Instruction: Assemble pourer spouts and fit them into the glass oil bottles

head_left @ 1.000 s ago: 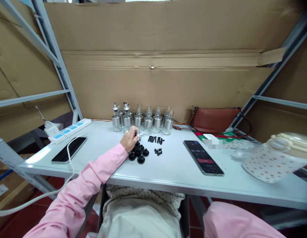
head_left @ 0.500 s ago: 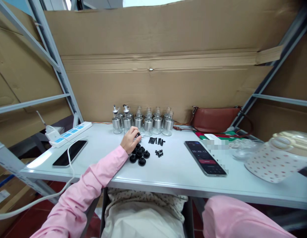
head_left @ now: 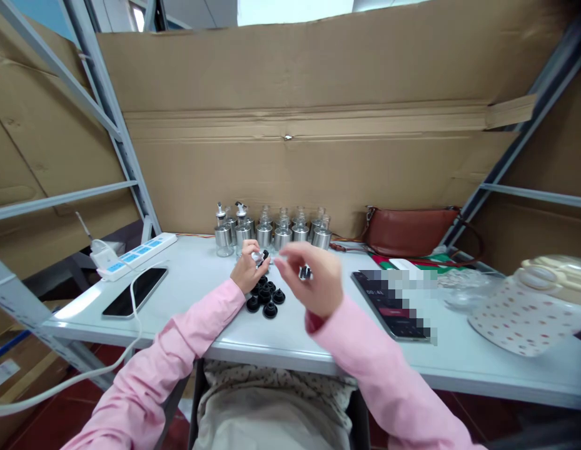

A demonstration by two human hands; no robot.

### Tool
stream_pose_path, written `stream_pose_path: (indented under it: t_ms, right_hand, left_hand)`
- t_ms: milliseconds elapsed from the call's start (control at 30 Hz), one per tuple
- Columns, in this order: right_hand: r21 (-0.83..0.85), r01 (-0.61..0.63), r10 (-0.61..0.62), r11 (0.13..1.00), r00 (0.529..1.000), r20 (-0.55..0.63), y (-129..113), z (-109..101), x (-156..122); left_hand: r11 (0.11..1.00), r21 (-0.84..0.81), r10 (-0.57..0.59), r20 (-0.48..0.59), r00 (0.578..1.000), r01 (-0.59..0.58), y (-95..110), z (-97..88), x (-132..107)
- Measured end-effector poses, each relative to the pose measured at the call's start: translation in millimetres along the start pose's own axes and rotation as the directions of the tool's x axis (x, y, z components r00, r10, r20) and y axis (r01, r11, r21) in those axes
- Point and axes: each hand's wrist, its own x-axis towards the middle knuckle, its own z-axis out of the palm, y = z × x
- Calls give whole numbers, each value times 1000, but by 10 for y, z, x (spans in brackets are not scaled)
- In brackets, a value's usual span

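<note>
My left hand [head_left: 246, 270] is closed in a pinch around a small pour spout [head_left: 264, 255], black with a shiny pale part, held just above the table. Directly below it lies a cluster of round black stoppers [head_left: 266, 294]. My right hand [head_left: 313, 278], blurred by motion, hovers to the right with fingers curved and a gap by the thumb; nothing shows in it. Dark small tubes [head_left: 305, 272] appear partly behind that hand. Behind both hands stand several glass bottles with metal sleeves [head_left: 282, 237]; two at the left carry spouts [head_left: 241, 210].
On the left are a power strip [head_left: 140, 255], a white cable [head_left: 135, 312] and a dark phone [head_left: 137, 292]. To the right lie another phone [head_left: 388, 306], a brown bag [head_left: 412, 232] and a spotted container [head_left: 525, 312]. Cardboard [head_left: 290, 75] closes off the back.
My right hand has come up from the lower right to over the table, beside my left hand. The left hand has turned slightly, showing more of the spout.
</note>
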Motion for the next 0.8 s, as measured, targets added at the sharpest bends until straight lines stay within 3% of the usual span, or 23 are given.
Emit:
stream_pose_path:
  t_ms: [67,167,267,367,500,633,700,800]
  right_hand:
    - [-18,-135,135,991,990,39,177,153,100]
    - [76,-348,330,934,926,181,452,341,155]
    - [245,-454,400,857,885,239,659,389,137]
    - [366,-489,477,792,869,129,799,295,152]
    - [455,-469,569,757,816,-106,912,101,199]
    - [423,-435,558,795,799,-226,946,-10,170]
    - [361,-412,517,836,812,-270,940,-38,137]
    - [277,-353,433,894,841,-325,911,-84,100]
  left_hand:
    - [1000,16,-14,33,999,13,21,33,5]
    - [1000,25,-12,86,996,10,40,100,22]
    - [1000,3,3,143,990,-4,0,147,69]
    - [1000,-23,-2,210,978,7,-133,148,162]
    - [968,75,-246,107,963,239,-426,150,408]
    - [911,199,-397,192,898,360,-698,264,721]
    - [885,238,-453,233,861,401,-790,355,817]
    - [867,252,-486,230,843,431,-872,456,857]
